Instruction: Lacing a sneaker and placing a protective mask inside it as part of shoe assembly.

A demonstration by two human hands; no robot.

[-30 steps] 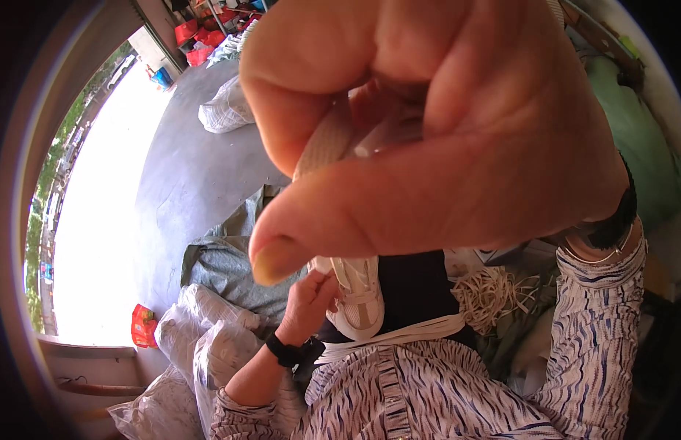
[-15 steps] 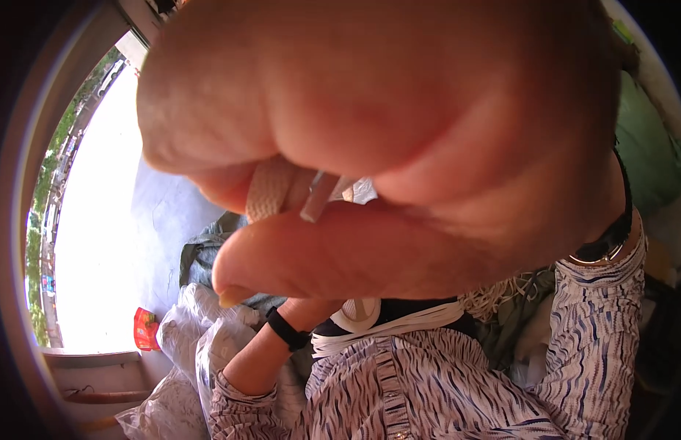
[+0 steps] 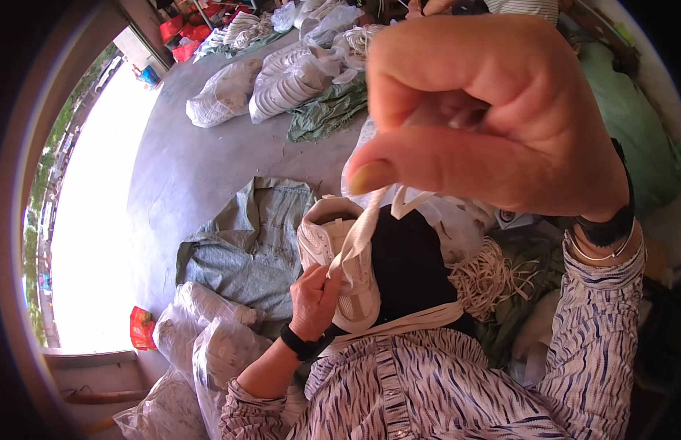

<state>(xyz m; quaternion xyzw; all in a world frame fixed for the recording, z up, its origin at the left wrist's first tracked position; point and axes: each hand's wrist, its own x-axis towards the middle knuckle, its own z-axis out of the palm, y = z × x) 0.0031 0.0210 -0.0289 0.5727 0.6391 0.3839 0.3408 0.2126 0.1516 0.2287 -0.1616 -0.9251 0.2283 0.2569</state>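
A cream sneaker (image 3: 360, 292) rests on my lap with its toe toward me. Close to the camera, my right hand (image 3: 494, 117) is raised and curled, pinching a flat off-white shoelace (image 3: 364, 229). From that pinch the lace slants down to the sneaker, and a second loop hangs beside it. My left hand (image 3: 312, 302) lies along the sneaker's left side, with thumb and forefinger closed on the lower part of the lace. The lace's end inside my right fist is hidden.
Loose laces (image 3: 494, 279) lie in a heap right of my lap. Filled plastic bags (image 3: 223, 352) stand at my left, near a grey-green woven sack (image 3: 245, 235). Bags of shoes (image 3: 293, 81) lie on the floor ahead. At the far right bulges a green sack (image 3: 627, 125).
My right hand has drawn back from right before the camera toward the right, uncovering the sneaker and floor. My left hand, mostly hidden before, now shows at the shoe.
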